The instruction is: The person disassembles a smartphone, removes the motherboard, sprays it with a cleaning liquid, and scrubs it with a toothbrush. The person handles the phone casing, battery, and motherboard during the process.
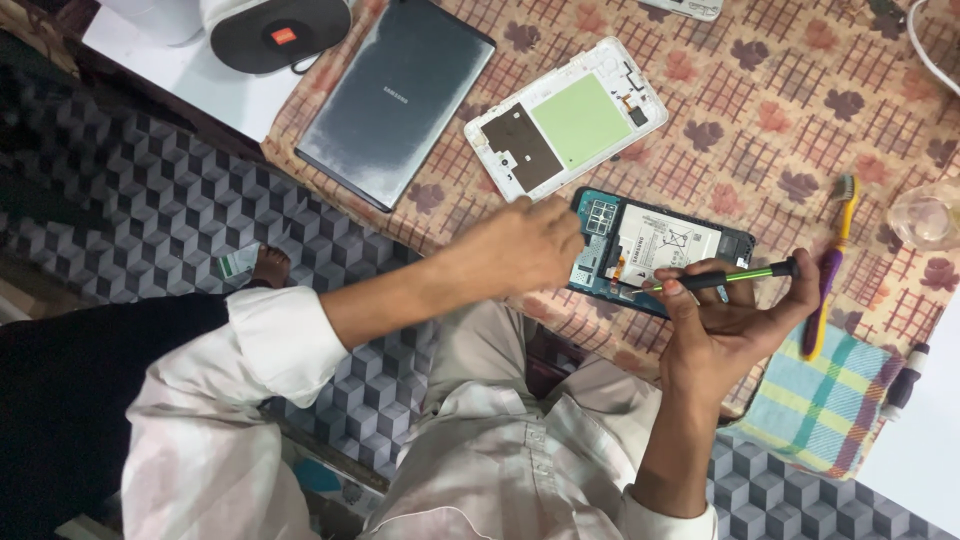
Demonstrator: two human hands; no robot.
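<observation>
With the white back frame [566, 118] already off and lying just above the opened tablet [668, 250], my left grip [520, 245] steadies its edge, fingers curled, while my right grip [725, 320] pinches a green screwdriver [735, 277] over its still-mounted board.

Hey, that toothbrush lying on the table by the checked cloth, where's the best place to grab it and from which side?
Probably by the purple handle of the toothbrush, pinched across its width from above. It lies flat and long on the patterned tablecloth, bristle head near the clear dish, lower end on the checked cloth. Come from the right hand's side; the mid handle is bare there.
</observation>
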